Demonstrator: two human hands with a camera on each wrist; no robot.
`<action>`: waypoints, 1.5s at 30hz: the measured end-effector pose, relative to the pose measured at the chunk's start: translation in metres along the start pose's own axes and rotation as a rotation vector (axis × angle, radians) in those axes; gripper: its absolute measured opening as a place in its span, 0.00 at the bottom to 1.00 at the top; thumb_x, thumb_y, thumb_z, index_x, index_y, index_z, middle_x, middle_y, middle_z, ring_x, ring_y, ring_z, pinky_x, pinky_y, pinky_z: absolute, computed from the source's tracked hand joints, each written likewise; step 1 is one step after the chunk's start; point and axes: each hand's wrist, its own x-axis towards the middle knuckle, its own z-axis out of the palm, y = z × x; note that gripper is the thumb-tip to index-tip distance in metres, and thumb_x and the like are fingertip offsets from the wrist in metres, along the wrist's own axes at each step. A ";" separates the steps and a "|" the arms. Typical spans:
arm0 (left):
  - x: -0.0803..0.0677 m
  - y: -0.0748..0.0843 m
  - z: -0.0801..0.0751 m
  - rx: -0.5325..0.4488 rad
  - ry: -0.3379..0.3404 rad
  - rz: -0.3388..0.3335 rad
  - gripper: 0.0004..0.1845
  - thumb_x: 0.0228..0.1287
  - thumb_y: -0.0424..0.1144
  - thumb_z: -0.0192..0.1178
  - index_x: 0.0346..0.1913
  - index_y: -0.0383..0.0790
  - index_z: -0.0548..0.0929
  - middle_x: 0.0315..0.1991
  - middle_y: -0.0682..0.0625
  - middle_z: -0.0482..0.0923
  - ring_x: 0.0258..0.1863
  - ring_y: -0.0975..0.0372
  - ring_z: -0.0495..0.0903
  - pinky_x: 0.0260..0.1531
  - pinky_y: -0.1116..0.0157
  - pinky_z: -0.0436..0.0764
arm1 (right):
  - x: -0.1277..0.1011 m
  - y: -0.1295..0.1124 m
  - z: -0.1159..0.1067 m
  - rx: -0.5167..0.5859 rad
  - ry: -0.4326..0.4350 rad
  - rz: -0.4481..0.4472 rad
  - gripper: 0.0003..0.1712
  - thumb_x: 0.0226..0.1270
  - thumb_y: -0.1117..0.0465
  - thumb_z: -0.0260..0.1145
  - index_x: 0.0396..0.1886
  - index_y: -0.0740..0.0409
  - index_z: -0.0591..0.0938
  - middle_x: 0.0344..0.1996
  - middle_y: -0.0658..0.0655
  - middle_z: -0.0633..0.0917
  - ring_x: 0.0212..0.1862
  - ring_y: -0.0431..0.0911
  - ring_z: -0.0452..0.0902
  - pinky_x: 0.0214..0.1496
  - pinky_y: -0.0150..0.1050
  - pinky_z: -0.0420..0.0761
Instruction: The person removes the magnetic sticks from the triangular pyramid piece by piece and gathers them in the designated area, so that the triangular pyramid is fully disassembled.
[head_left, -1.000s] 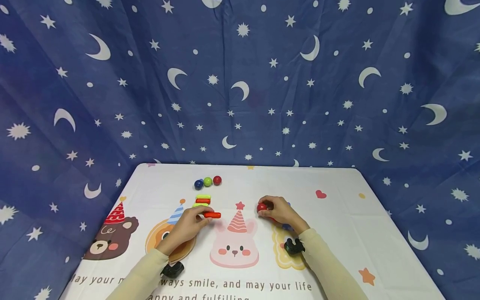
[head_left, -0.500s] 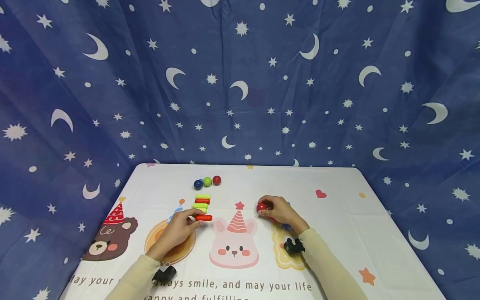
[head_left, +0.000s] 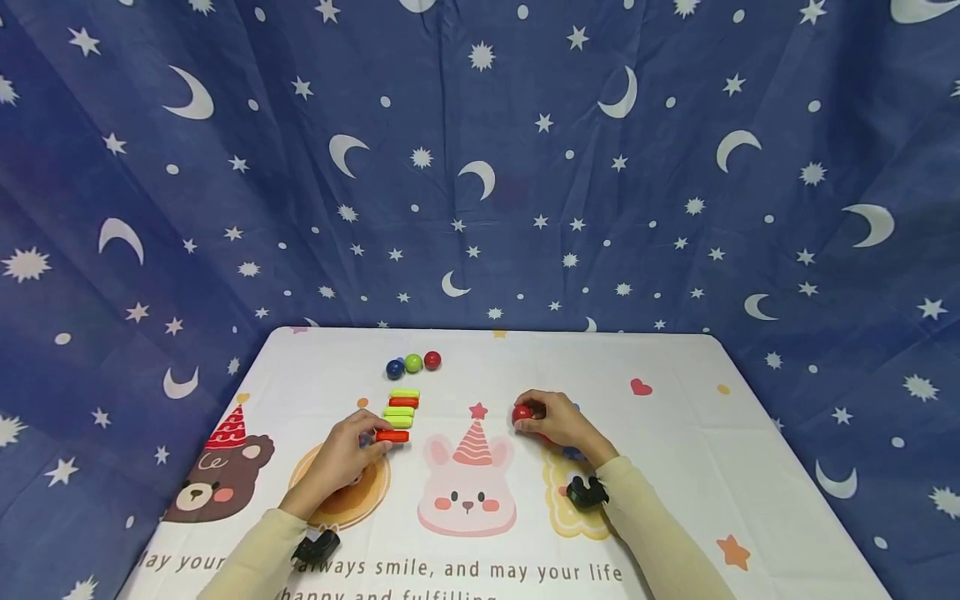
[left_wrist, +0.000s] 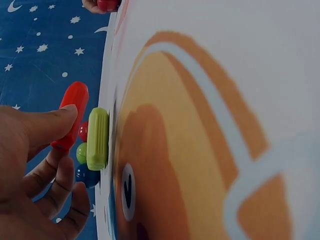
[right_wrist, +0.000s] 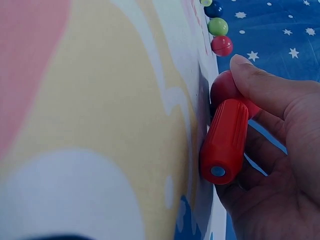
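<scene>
My left hand (head_left: pixel 339 458) pinches a red ribbed toy rod (head_left: pixel 393 436) between thumb and fingers, just below the near end of a column of rods. In the left wrist view this red rod (left_wrist: pixel 76 95) is raised beside a yellow-green rod (left_wrist: pixel 98 139). Right of centre, my right hand (head_left: pixel 561 418) grips a red ball (head_left: pixel 521 413). A second red rod (right_wrist: pixel 225 142), with a bluish round end, overlaps that ball in the right wrist view and lies against the fingers.
Yellow-green rods (head_left: pixel 399 422) and another red rod (head_left: pixel 403 402) form the column. Behind them stand a dark blue ball (head_left: pixel 395 369), a green ball (head_left: pixel 413 362) and a red ball (head_left: pixel 432 361). A blue piece (head_left: pixel 573 453) is partly hidden by my right wrist.
My left hand has carried its red rod leftward and slightly nearer, uncovering the yellow-green rods. The right hand and its ball have stayed in place.
</scene>
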 end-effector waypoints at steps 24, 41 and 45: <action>0.015 -0.007 0.003 0.107 -0.064 -0.036 0.09 0.49 0.39 0.70 0.35 0.52 0.83 0.32 0.56 0.77 0.30 0.63 0.72 0.33 0.66 0.70 | -0.001 -0.003 -0.003 0.005 -0.015 0.010 0.20 0.50 0.47 0.73 0.44 0.42 0.80 0.39 0.45 0.84 0.38 0.39 0.75 0.42 0.34 0.75; 0.020 0.000 0.003 0.199 -0.036 -0.044 0.10 0.49 0.42 0.71 0.34 0.50 0.82 0.30 0.56 0.73 0.28 0.65 0.68 0.30 0.67 0.67 | -0.001 -0.002 -0.001 0.000 -0.010 -0.001 0.23 0.48 0.49 0.74 0.46 0.44 0.81 0.41 0.48 0.84 0.39 0.40 0.75 0.43 0.36 0.76; 0.019 0.004 0.004 0.206 -0.010 -0.007 0.10 0.50 0.42 0.70 0.35 0.49 0.82 0.31 0.55 0.75 0.29 0.65 0.70 0.32 0.66 0.70 | -0.002 -0.001 0.000 -0.019 -0.006 -0.006 0.25 0.47 0.50 0.75 0.48 0.44 0.81 0.44 0.48 0.83 0.42 0.40 0.76 0.46 0.37 0.76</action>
